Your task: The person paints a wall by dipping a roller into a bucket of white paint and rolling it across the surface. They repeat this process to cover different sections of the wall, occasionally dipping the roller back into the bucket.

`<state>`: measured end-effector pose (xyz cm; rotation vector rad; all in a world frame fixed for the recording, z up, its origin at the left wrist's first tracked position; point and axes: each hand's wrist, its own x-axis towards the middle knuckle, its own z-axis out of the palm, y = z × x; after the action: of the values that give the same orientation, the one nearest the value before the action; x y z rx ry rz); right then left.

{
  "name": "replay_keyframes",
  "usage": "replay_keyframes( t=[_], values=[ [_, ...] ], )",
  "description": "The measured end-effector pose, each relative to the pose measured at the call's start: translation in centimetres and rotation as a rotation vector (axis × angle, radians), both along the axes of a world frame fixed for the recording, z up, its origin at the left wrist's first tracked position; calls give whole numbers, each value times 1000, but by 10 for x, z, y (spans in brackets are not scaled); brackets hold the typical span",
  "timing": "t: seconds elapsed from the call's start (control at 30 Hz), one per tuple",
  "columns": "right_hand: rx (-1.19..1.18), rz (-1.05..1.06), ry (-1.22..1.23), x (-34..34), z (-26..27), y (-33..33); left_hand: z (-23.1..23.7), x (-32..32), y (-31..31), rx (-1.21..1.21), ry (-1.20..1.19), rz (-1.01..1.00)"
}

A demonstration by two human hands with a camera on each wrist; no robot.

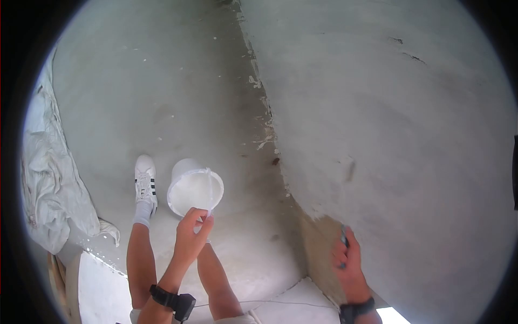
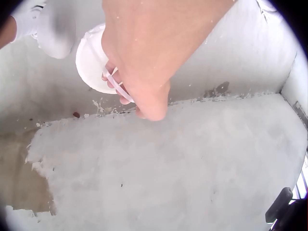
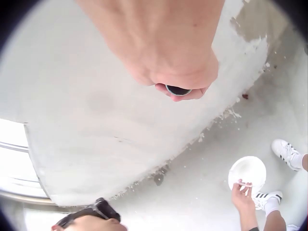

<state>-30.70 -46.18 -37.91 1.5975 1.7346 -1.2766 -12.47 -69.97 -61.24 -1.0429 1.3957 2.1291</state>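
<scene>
A white bucket [image 1: 182,168] is at the person's feet in the head view, tilted so its pale inside shows. Curled fingers of my left hand [image 1: 190,240] hold its thin white handle [image 1: 210,189]; the left wrist view shows this handle [image 2: 118,86] across the fingers. At the wall on the right, my right hand [image 1: 352,267] grips a slim hand tool [image 1: 343,243]. Only the tool's dark round handle end with a grey-green rim [image 3: 178,90] shows in the right wrist view; its working end is hidden. Beside this hand lies a bare brownish patch [image 1: 322,243] of wall.
Smooth grey-white coating covers most of the wall [image 1: 399,151]. White spatters mark the floor [image 1: 118,97] along the wall's foot. A crumpled pale sheet [image 1: 48,178] lies at the left. One white sneaker with dark stripes [image 1: 144,181] stands beside the bucket.
</scene>
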Motion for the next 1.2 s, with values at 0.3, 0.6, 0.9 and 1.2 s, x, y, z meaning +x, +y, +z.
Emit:
replay_keyframes(
  t=[0.3, 0.6, 0.9, 1.2],
  values=[
    [-266, 23, -91, -64, -271, 4, -12, 17, -8, -63, 34, 28],
    [129, 585, -156, -2, -135, 35, -5, 3, -11, 23, 1, 76],
    [146, 221, -23, 47, -128, 36, -2, 1, -20, -16, 38, 48],
    [-47, 521, 123, -85, -235, -77, -8, 8, -18, 5, -14, 82]
  ],
)
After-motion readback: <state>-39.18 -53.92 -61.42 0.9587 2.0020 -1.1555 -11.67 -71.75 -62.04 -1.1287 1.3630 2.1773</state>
